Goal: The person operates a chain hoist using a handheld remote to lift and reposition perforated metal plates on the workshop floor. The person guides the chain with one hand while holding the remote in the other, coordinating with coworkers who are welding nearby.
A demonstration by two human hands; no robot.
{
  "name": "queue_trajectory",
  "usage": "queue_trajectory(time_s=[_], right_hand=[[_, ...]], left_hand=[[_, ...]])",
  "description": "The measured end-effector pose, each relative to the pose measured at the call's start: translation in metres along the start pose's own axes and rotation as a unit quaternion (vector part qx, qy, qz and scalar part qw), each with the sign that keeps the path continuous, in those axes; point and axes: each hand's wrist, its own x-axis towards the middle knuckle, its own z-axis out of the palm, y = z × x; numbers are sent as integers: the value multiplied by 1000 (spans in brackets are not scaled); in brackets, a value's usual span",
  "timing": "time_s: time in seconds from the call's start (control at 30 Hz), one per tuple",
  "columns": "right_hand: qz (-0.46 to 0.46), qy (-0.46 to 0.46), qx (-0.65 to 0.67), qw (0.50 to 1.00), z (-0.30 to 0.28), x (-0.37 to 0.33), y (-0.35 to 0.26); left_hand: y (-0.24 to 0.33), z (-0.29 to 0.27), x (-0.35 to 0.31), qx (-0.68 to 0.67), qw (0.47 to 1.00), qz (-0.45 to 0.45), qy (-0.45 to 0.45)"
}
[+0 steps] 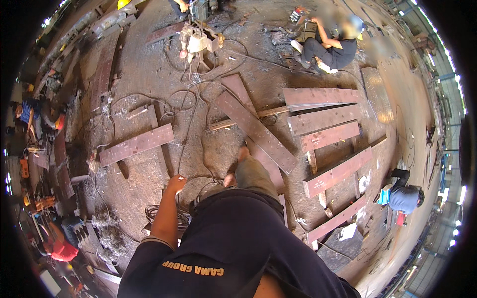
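My left hand hangs at my left side over the dirt floor, its fingers closed. A tiny white piece shows at the fingertips, too small to name. Beyond that hand, a long reddish-brown steel plate with small marks rests across a thin bar. A coil of dark cable lies beside my left forearm. Just ahead of my feet, another steel plate lies slantwise over other plates. My right hand is not in view; only a bit of skin shows at the bottom edge, below my dark shirt.
Several steel plates lie on supports to the right. Cables snake over the floor to a machine on a stand. One person sits at the far right, another crouches at the right, and others work along the left.
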Motion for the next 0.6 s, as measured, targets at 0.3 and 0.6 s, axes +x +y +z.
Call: queue_trajectory(time_s=[0.3,0.6], right_hand=[[-70,-325,-43,942,244,28,-117],[-217,-421,-169,864,327,167,-310]], left_hand=[[-5,21,23,-19,997,-65,-21],[95,-68,138,-197,978,-8,69]])
